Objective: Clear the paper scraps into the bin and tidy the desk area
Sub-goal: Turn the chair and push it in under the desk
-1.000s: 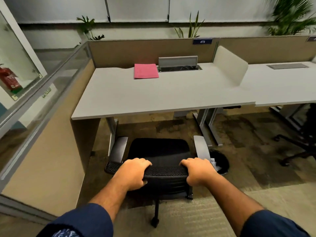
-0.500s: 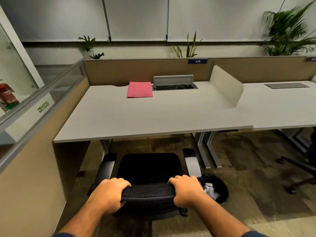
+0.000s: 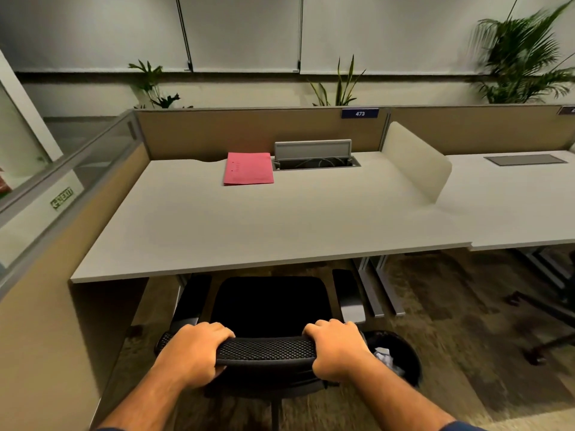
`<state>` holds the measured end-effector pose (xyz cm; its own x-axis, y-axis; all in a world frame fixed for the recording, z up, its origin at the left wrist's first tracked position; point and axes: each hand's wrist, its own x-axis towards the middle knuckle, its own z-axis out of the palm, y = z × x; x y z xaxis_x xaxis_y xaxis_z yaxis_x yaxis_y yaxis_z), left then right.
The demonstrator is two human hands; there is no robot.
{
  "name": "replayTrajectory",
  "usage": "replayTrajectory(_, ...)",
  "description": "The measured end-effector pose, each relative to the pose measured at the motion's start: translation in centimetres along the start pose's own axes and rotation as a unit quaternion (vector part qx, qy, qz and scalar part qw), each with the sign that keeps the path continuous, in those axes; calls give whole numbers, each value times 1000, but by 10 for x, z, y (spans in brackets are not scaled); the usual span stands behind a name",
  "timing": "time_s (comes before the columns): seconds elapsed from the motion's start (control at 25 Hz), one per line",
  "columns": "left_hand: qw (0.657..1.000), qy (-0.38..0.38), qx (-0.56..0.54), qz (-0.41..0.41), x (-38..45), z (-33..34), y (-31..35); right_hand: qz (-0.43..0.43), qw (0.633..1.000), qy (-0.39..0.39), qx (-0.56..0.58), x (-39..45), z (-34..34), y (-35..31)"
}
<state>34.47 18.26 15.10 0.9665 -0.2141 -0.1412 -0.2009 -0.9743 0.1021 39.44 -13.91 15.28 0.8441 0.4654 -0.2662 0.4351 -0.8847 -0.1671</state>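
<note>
A black mesh office chair [image 3: 267,306] stands in front of the white desk [image 3: 280,219], its seat partly under the desk's front edge. My left hand [image 3: 193,353] grips the left end of the chair's backrest top. My right hand [image 3: 339,349] grips the right end. A black round bin [image 3: 404,353] sits on the floor right of the chair, with crumpled white paper scraps [image 3: 385,357] inside. A pink folder [image 3: 248,168] lies flat at the back of the desk.
An open cable tray [image 3: 314,157] with a raised grey lid sits beside the folder. A curved white divider [image 3: 417,163] separates the neighbouring desk [image 3: 513,197]. A tan partition wall [image 3: 40,306] stands on the left. Another chair's base [image 3: 547,312] is at the right.
Both hands have kept their grip while the chair rolled forward, so its seat has gone further under the desk. The desk now looks closer and the bin sits nearer my right hand.
</note>
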Motion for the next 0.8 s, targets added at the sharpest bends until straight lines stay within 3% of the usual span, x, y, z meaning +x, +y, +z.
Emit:
replayTrajectory(0.24,1000,3,6,24,37,8,-18,22,999,-22,-13,34,-13,6)
replayTrajectory(0.8,999,40,20,20,112,-10,-45,19,998,44,-27,103,-41,28)
